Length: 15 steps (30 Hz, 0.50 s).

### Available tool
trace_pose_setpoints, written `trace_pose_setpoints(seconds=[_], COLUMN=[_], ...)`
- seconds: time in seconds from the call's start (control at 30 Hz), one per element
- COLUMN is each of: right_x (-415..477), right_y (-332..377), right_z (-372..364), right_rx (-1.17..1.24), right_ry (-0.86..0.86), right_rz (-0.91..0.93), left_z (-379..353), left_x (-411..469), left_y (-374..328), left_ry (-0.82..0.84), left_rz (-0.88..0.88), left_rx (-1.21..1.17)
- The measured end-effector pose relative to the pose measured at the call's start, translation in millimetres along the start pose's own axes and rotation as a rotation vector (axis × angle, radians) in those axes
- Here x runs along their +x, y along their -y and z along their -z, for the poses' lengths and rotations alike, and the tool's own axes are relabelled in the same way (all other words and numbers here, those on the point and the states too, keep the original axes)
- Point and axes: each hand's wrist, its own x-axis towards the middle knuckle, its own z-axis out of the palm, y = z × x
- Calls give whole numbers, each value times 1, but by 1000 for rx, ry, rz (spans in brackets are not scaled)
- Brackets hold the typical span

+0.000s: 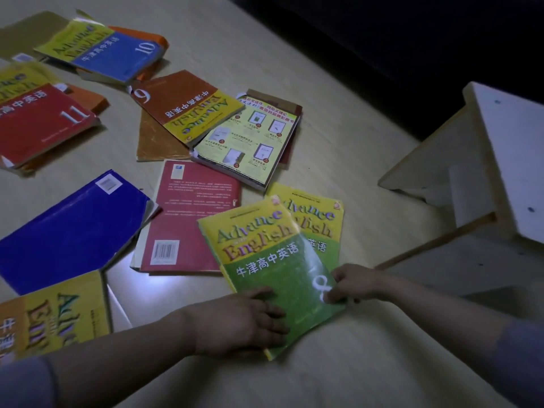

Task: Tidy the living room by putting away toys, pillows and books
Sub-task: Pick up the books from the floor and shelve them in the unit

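Note:
Several textbooks lie scattered on a pale floor. Nearest me is a green and yellow "Advance English" book numbered 8, lying on top of a similar green book. My left hand grips its lower left edge, fingers lying across the cover. My right hand pinches its lower right edge near the "8". A dark red book lies face down just left of it, beside a blue book.
Further back lie a pale green back-cover book, a brown number 6 book, a red number 11 book and a blue number 10 book. A yellow book sits at lower left. A white wooden stool stands at right.

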Motion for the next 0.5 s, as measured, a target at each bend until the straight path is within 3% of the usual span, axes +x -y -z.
trace_pose_setpoints(seconds=[0.17,0.3,0.5], right_x=[-13,-16,-23], right_y=[-20,-21,-13], right_z=[-10,-16,-9], right_rx=[109,212,222], right_ry=[101,100,178], right_rz=[-181,-204,-289], left_z=[6,14,19], left_x=[-7,-7,-7], left_y=[21,30,28], left_ry=[59,81,166], left_rz=[133,235,323], left_rx=[186,263,251])
